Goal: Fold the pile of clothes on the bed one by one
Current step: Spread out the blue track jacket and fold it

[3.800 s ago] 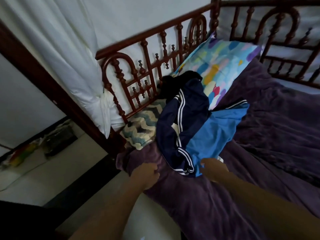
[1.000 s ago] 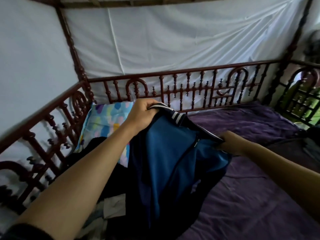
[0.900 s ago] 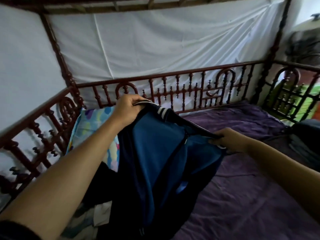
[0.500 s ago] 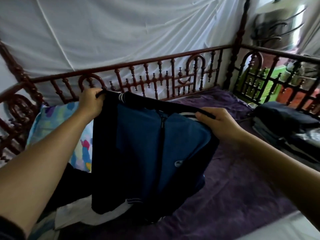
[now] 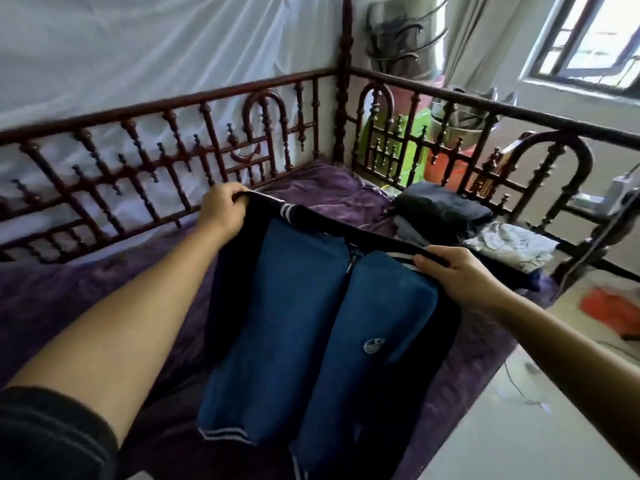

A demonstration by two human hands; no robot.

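A blue zip jacket (image 5: 294,306) with navy sleeves, white stripes and a small round chest logo hangs spread out above the purple bed cover (image 5: 69,296). My left hand (image 5: 221,211) grips its top edge at one shoulder. My right hand (image 5: 457,271) grips the other shoulder, thumb over the striped trim. The jacket's front faces me, and its lower hem reaches down to the bed. The pile the jacket came from is out of view.
Folded dark clothes (image 5: 440,209) and a grey folded garment (image 5: 512,244) lie at the bed's far right end. A carved wooden rail (image 5: 173,147) with a corner post (image 5: 343,81) runs round the bed. Pale floor (image 5: 519,427) lies to the right, with a window (image 5: 588,39) above.
I lifted the jacket off the pile by the pillow, turned right toward the bed's foot, and spread it wide. The pillow and pile left the view; the folded clothes came in.
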